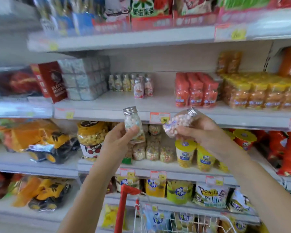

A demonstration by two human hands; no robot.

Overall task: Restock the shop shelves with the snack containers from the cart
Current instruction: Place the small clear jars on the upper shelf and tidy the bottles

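Clear bottles [134,126] [178,122] in both grips [118,142] [196,132]

Pack [142,7] up top: dark Chinese characters, look like 果滋果姿. Price tag [160,117] on the shelf [107,106] edge reads ".00", leading digit smeared. Bag [208,195] low right shows "Pow…", rest unclear; other labels and tags too blurred to read.

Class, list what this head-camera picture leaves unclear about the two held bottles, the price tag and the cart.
Head view:
- tilted bottle in the right hand: label motion-blurred, partly covered by that hand.
- upright bottle: label partly behind the left hand thumb.
- price tag: print too blurred.
- cart: cut off by the bottom edge.
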